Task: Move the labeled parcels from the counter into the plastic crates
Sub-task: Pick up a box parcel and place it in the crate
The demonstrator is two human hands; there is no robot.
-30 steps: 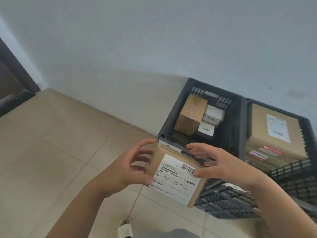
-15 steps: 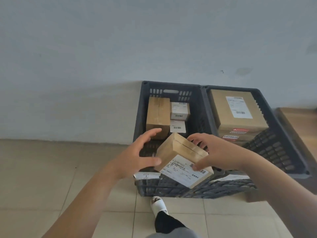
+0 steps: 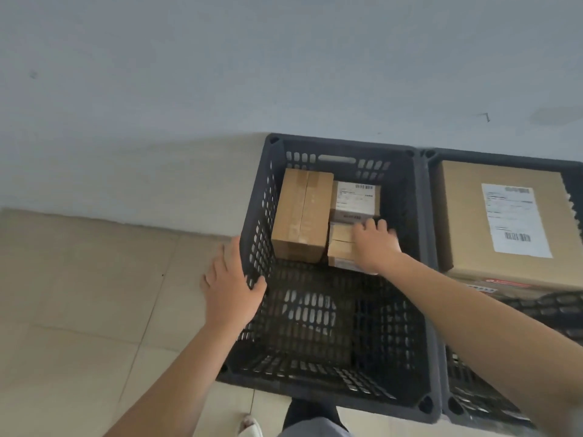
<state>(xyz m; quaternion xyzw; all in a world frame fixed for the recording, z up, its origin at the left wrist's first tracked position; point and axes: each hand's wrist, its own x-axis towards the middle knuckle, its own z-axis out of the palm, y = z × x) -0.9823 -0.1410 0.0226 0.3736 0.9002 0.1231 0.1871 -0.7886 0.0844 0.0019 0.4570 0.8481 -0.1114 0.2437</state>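
Note:
A dark plastic crate [image 3: 347, 146] stands on the floor against the wall. Inside it at the back are a tall brown parcel [image 3: 301, 216] and a white-labelled parcel [image 3: 355, 200]. In front of the labelled one sits a small brown parcel [image 3: 340, 246], and my right hand [image 3: 375, 244] reaches down into the crate and grips it from above, fingers curled over its far edge. My left hand [image 3: 230, 285] rests against the crate's left wall with straight fingers, its thumb over the rim.
A second dark crate [image 3: 504, 155] stands flush to the right, holding a large flat labelled parcel [image 3: 467, 222]. Beige floor tiles [image 3: 94, 294] lie to the left. My foot in a white shoe [image 3: 250, 427] is just before the crate.
The small parcel, held in both hands above the crate, has gone down into it beside the other parcels. My left hand let go and moved to the crate's left wall.

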